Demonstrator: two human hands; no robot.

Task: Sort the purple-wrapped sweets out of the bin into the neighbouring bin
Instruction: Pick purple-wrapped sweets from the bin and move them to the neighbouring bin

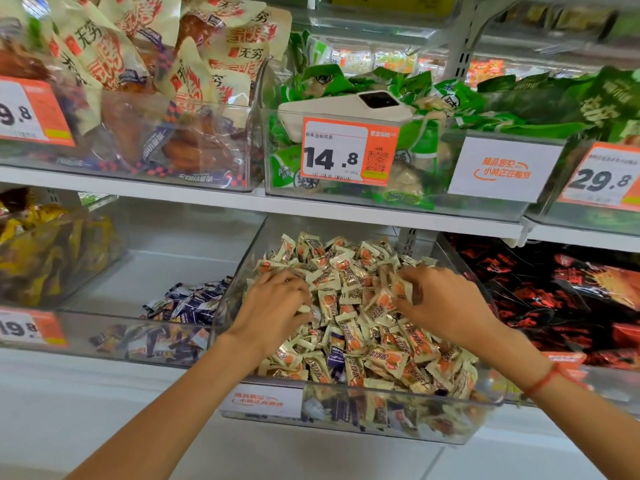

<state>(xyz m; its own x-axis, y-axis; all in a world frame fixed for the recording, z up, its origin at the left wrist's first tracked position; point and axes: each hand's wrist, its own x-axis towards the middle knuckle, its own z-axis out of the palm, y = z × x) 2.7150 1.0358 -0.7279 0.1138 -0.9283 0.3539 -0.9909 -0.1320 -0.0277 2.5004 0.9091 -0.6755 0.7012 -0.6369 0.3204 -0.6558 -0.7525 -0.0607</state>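
Both hands, left [277, 306] & right [440, 303], dug in cream sweets in bin [346, 396], hold unclear; purple sweet [335, 358] near front, cd get buried w/ more stirring.

Bright, even shop light, seemingly from overhead; soft motion blur throughout, wide-angle bending at edges, faint shadows.
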